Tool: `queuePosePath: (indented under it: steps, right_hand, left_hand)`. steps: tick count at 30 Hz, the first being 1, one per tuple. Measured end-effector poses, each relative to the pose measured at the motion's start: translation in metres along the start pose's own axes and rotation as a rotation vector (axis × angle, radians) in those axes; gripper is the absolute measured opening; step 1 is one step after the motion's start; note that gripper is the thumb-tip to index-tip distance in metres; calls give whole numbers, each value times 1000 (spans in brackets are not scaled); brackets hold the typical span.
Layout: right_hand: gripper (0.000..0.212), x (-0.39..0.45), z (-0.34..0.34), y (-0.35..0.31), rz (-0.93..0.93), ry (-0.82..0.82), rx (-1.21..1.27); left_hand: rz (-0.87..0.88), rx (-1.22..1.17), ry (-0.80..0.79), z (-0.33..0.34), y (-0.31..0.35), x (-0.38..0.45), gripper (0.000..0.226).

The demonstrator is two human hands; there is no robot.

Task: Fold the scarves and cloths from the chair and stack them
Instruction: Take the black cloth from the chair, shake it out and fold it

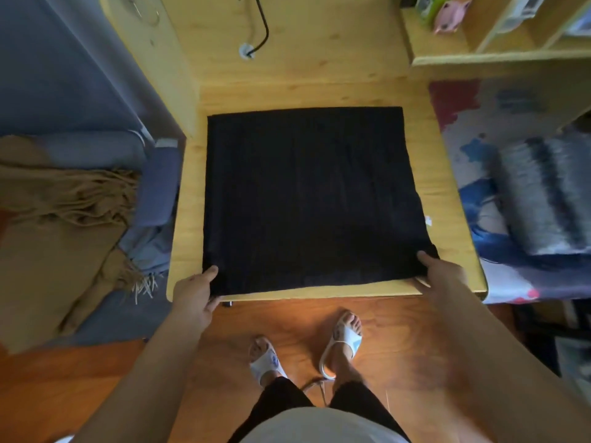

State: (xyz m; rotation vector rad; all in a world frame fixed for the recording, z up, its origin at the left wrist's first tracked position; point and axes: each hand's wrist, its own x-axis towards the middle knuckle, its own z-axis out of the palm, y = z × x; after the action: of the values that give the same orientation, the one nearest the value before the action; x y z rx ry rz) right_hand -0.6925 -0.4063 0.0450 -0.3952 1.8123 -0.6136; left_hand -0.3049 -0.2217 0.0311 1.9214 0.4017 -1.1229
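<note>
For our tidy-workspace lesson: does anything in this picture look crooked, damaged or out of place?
Mostly neat. The black rectangular cloth lies flat on the light wooden table, its near corners pinched by the left hand and right hand. Only the fringed tan scarf, left of the table, looks rumpled.

Cloth (pixel 307 199) on table (pixel 447 187), scarf (pixel 57 199) left

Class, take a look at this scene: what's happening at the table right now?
A person stands at a wooden table with a black cloth spread flat on it. The left hand and the right hand each pinch a near corner of the cloth, apparently ready to fold it. A tan fringed scarf lies to the left, and a grey folded cloth lies to the right.
</note>
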Motion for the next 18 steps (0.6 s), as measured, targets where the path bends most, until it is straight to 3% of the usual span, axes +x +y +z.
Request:
queuePosePath:
  steps: [2, 5, 8, 12, 14, 16, 18]
  right_hand:
    - [9, -4, -1, -2, 68, -22, 21]
    - [8, -8, -12, -3, 170, -56, 168]
    - [23, -30, -26, 4, 223, -67, 240]
    - [12, -73, -32, 1, 28, 55, 190]
    - [18, -87, -28, -20, -109, 32, 197]
    - [18, -89, -20, -51, -123, -32, 295]
    - [4, -83, -8, -85, -58, -90, 322]
  left_hand:
    - [-64, 5, -38, -3, 8, -2, 36]
    - [-99, 158, -87, -9, 9, -16, 28]
    - [-93, 125, -121, -20, 0, -40, 27]
    - [24, -4, -69, -32, -3, -89, 30]
    - [154, -72, -79, -34, 16, -109, 36]
    - [198, -148, -156, -34, 44, -120, 35]
    - [125, -264, -243, -28, 76, -116, 26]
